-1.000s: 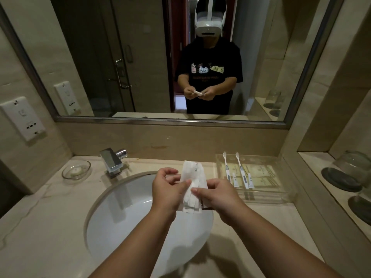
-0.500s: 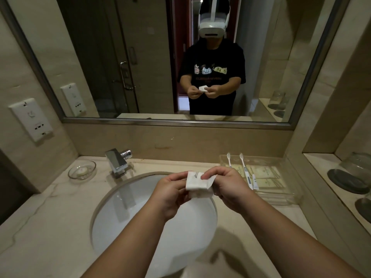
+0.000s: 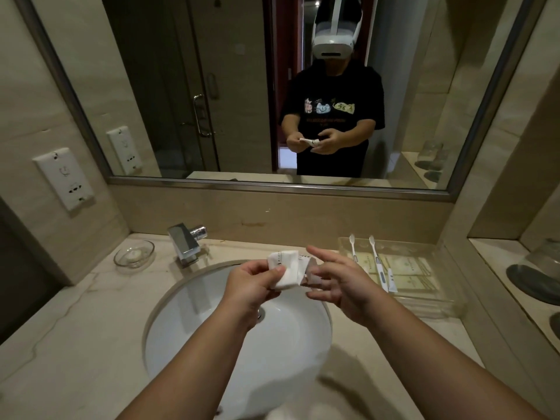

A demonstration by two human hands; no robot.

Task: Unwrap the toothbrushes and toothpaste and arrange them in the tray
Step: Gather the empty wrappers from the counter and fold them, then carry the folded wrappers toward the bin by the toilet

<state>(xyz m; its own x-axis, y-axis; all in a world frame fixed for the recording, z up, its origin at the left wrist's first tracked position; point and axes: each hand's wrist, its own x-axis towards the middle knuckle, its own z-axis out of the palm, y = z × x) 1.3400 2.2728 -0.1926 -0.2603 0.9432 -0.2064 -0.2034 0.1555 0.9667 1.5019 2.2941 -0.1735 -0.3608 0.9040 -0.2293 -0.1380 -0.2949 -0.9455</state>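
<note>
Pinching a crumpled wrapper [image 3: 286, 269] between left hand [image 3: 254, 287] fingers [image 3: 257, 268], right hand [image 3: 344, 283] fingers [image 3: 321, 256] apart, the person had toothbrushes [image 3: 375, 259] and toothpaste [image 3: 391, 278] already in the tray [image 3: 439, 300].

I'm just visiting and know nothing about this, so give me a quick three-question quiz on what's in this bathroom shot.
1. Fill in: the glass soap dish sits to the ___ of the faucet.
2. True or false: two toothbrushes lie in the clear tray.
3. The left hand grips the folded white wrapper over: A soap dish, B sink basin, C tray.
Key: 1 left; 2 true; 3 B.
</note>
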